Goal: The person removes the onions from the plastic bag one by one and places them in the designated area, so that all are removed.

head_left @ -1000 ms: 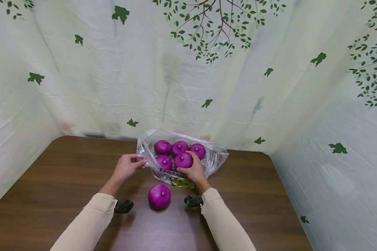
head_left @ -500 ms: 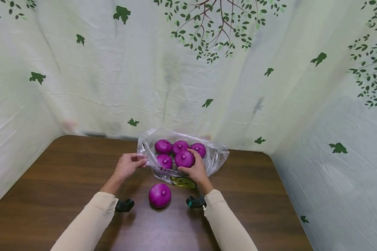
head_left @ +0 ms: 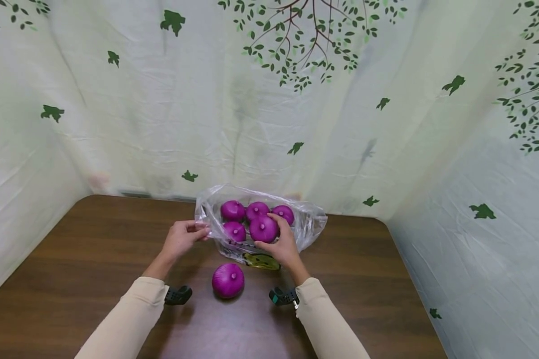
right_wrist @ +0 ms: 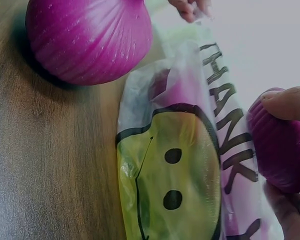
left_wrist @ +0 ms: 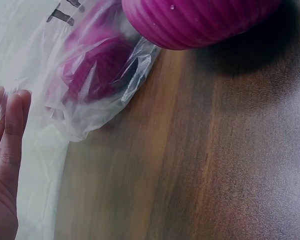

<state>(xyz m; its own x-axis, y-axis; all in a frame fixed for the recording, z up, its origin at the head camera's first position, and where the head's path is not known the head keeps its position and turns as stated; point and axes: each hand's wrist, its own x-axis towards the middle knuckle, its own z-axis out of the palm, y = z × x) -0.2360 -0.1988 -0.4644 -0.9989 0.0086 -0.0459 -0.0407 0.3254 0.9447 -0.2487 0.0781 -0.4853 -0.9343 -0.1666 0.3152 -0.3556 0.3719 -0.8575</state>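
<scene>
Left hand (head_left: 182,238) pinches the clear bag (head_left: 308,228) at its nine o'clock edge. Right hand (head_left: 285,246) grips one onion (head_left: 263,229) at the bag's mouth. Loose onion (head_left: 228,281) rests on the table (head_left: 359,289), seven o'clock of the bag.

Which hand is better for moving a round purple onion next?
Probably the right hand: it grips a round purple onion, while the left hand pinches the edge of the clear printed plastic bag.

1 purple onion (right_wrist: 280,145) in the right grip (right_wrist: 292,105), 1 loose onion (right_wrist: 90,42) on wood (right_wrist: 60,165), printed bag (right_wrist: 195,160) between
</scene>
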